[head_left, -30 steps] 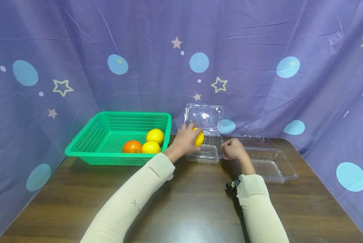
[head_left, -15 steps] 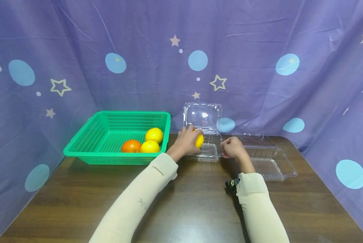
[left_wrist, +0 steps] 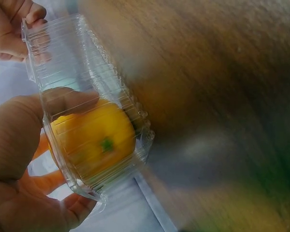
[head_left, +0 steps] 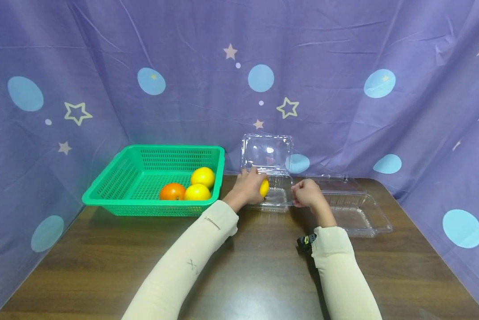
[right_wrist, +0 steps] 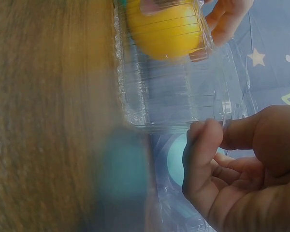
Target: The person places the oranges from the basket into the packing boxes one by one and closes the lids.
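My left hand holds a round yellow citrus fruit low inside the left part of a clear plastic clamshell box. In the left wrist view the fruit, with a green stem spot, shows through the box wall, fingers and thumb around it. The box's lid stands raised at the back. With thumb and curled fingers, my right hand pinches the box's right rim; the right wrist view shows this pinch on the rim closely.
On the left stands a green basket with two yellow fruits and an orange one. Another clear clamshell box, lid back, lies to the right on the brown wooden table. A purple curtain hangs behind.
My left hand has lowered the yellow citrus fruit slightly into the clear box. My right hand keeps its pinch on the rim. The head view has shifted a little.
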`<state>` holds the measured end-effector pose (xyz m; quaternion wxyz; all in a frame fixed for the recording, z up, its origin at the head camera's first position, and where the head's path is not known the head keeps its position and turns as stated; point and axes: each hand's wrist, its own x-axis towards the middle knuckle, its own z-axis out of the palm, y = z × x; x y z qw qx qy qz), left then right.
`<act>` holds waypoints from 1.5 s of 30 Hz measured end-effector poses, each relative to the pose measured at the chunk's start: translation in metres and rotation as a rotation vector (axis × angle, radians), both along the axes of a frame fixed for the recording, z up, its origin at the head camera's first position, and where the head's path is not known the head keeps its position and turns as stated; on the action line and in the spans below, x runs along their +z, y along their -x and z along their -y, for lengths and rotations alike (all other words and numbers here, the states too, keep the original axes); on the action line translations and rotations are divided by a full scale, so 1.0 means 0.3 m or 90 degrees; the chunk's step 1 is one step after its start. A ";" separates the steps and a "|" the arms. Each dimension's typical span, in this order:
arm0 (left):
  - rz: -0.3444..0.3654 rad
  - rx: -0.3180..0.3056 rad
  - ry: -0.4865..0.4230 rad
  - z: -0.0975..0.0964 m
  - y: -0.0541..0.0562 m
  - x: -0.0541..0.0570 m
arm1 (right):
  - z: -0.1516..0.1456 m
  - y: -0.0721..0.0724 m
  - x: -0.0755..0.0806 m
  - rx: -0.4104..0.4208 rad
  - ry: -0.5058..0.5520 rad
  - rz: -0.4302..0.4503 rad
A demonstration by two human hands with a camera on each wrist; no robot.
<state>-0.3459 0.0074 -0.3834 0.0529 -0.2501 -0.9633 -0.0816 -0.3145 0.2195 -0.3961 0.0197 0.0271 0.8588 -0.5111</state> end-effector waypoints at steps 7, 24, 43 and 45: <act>0.011 -0.002 0.000 0.005 -0.004 0.005 | 0.000 0.003 0.001 -0.001 -0.002 0.001; -0.020 0.021 0.033 0.033 -0.053 0.090 | 0.001 0.011 -0.011 0.001 0.002 0.001; -0.085 0.057 0.027 0.191 -0.028 0.188 | 0.005 0.001 -0.010 -0.003 0.011 -0.007; -0.084 0.062 0.019 0.214 -0.022 0.196 | 0.004 0.002 -0.011 -0.005 0.010 -0.008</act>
